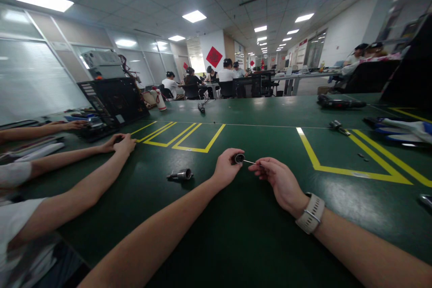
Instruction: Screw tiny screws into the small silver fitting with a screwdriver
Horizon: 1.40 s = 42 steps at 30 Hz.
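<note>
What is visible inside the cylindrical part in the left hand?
The cylindrical part shows a round rim and dark opening; inner details are too small to tell. The thin tool points at it; whether its tip enters is unclear. The left hand hides its rear.

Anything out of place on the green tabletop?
Possibly the small dark bits inside the yellow tape outline at right: they lie loose, apart from any larger part. Too small to identify. No spill visible.

The dark green table point(256, 110) looks smooth, with a soft sheen; its yellow tape strips point(308, 152) look matt. The thin straight rod point(249, 162), the rim of the short dark cylinder point(239, 158) and the grey cylindrical part point(184, 174) look metallic. The beige slotted watch strap point(312, 212) looks matt, rubbery.
</note>
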Each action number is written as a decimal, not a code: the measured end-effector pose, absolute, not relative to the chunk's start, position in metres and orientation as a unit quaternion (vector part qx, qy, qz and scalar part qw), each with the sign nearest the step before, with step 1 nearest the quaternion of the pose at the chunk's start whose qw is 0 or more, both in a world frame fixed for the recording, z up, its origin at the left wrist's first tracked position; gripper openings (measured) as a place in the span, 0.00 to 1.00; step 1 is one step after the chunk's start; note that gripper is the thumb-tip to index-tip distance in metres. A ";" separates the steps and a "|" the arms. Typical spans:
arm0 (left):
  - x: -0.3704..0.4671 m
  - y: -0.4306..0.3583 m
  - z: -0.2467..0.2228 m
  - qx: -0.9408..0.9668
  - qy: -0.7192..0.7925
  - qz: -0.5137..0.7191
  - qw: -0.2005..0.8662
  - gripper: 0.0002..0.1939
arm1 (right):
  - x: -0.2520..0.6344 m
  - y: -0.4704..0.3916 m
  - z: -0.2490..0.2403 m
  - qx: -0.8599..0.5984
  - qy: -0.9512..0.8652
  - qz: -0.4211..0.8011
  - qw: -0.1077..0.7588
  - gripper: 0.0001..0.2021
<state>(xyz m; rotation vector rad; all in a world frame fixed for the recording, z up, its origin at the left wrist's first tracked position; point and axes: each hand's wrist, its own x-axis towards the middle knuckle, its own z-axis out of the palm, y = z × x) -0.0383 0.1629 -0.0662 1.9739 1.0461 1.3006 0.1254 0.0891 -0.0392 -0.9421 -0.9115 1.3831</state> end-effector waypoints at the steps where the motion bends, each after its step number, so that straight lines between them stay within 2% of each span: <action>1: -0.039 0.164 -0.067 0.736 0.391 0.483 0.268 0.20 | 0.125 0.089 -0.039 -0.403 -0.390 0.591 0.580 0.06; 13: -0.041 0.167 -0.072 0.728 0.433 0.489 0.209 0.21 | 0.125 0.088 -0.041 -0.418 -0.401 0.566 0.587 0.05; 23: -0.043 0.170 -0.074 0.694 0.470 0.508 0.202 0.21 | 0.124 0.086 -0.045 -0.448 -0.445 0.520 0.575 0.06; 42: -0.040 0.162 -0.066 0.730 0.443 0.489 0.177 0.22 | 0.125 0.083 -0.046 -0.437 -0.489 0.459 0.599 0.07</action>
